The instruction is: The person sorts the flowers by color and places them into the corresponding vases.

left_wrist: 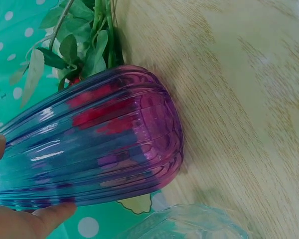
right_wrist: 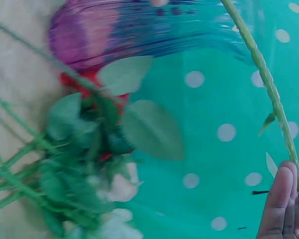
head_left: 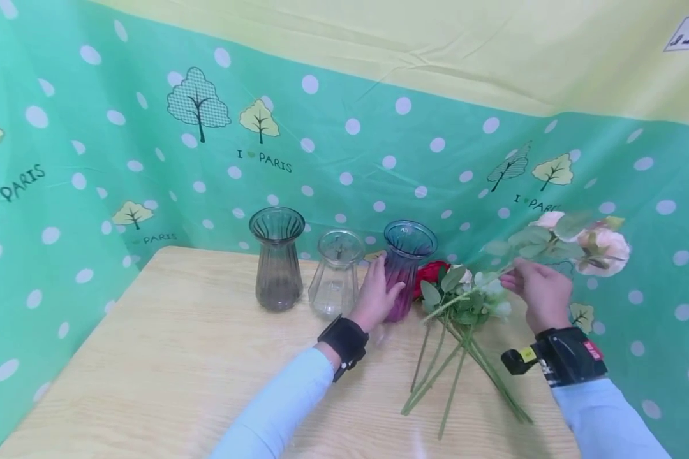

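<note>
Three vases, two hands, two wristbands, one held stem, one table; lying flowers overlap, uncountable.

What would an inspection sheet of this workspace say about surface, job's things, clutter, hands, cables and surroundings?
Surface: wood-grain table.
Job's things: gray vase, clear vase and blue-purple vase in a row; flower bunch lying to their right.
Clutter: nothing seen.
Hands: left hand grips the blue-purple vase; right hand holds a pale flower spray by its stem.
Cables: nothing seen.
Surroundings: green-and-yellow printed cloth behind the table.
</note>
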Demonstrator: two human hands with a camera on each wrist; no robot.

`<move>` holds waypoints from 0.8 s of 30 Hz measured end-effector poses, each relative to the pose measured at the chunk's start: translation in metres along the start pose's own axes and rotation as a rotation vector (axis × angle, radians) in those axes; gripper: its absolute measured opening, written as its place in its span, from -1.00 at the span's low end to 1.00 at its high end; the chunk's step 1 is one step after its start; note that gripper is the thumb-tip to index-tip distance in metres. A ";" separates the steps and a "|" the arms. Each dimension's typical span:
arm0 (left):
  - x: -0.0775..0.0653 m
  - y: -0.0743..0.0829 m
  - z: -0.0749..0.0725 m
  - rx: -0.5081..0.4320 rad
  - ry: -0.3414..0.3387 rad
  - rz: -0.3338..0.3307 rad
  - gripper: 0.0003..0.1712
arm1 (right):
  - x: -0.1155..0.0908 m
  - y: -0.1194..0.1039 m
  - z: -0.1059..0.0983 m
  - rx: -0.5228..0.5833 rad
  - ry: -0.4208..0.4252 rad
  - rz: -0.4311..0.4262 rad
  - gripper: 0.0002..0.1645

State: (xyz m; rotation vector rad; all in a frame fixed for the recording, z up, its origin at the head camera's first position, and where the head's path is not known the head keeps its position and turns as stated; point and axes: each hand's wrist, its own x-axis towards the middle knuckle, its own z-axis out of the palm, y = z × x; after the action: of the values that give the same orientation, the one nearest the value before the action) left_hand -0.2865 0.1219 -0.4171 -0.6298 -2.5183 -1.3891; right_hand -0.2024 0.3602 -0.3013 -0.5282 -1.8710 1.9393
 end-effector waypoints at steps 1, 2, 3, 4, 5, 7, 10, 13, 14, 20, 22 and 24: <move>0.000 0.000 0.000 0.000 0.000 0.003 -0.18 | 0.001 -0.005 0.002 0.047 0.010 -0.002 -0.78; 0.000 -0.001 0.000 0.003 0.000 0.006 -0.18 | 0.002 -0.009 0.004 0.086 0.019 -0.005 -0.83; 0.000 -0.001 0.000 0.002 -0.001 0.007 -0.18 | 0.003 -0.014 0.006 0.118 0.030 -0.009 -0.87; 0.000 -0.001 0.000 0.004 -0.001 0.008 -0.18 | 0.004 -0.018 0.007 0.153 0.037 -0.015 -0.90; 0.000 -0.002 0.000 0.005 -0.002 0.008 -0.18 | 0.004 -0.023 0.009 0.180 0.046 -0.019 -0.91; 0.000 -0.001 -0.001 0.001 -0.003 0.008 -0.18 | 0.006 -0.031 0.012 0.210 0.065 -0.030 -0.90; 0.000 0.000 -0.001 0.008 -0.006 0.001 -0.18 | 0.009 -0.043 0.017 0.240 0.106 -0.038 -0.84; 0.000 0.000 -0.001 0.014 -0.009 -0.009 -0.18 | 0.015 -0.052 0.022 0.290 0.149 -0.034 -0.82; 0.000 0.000 -0.001 0.023 -0.011 -0.011 -0.18 | 0.017 -0.055 0.023 0.299 0.167 -0.034 -0.83; -0.001 0.001 -0.001 0.027 -0.012 -0.001 -0.18 | 0.024 -0.065 0.037 0.370 0.235 -0.080 -0.91; -0.001 0.002 -0.002 0.021 -0.005 0.003 -0.19 | 0.026 -0.064 0.042 0.369 0.242 -0.102 -0.94; -0.001 0.002 -0.003 0.021 -0.002 0.005 -0.19 | 0.027 -0.062 0.048 0.348 0.237 -0.118 -0.94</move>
State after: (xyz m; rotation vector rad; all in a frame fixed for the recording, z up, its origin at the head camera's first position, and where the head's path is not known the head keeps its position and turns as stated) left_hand -0.2852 0.1205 -0.4144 -0.6340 -2.5276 -1.3597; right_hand -0.2492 0.3355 -0.2376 -0.4998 -1.3531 1.9682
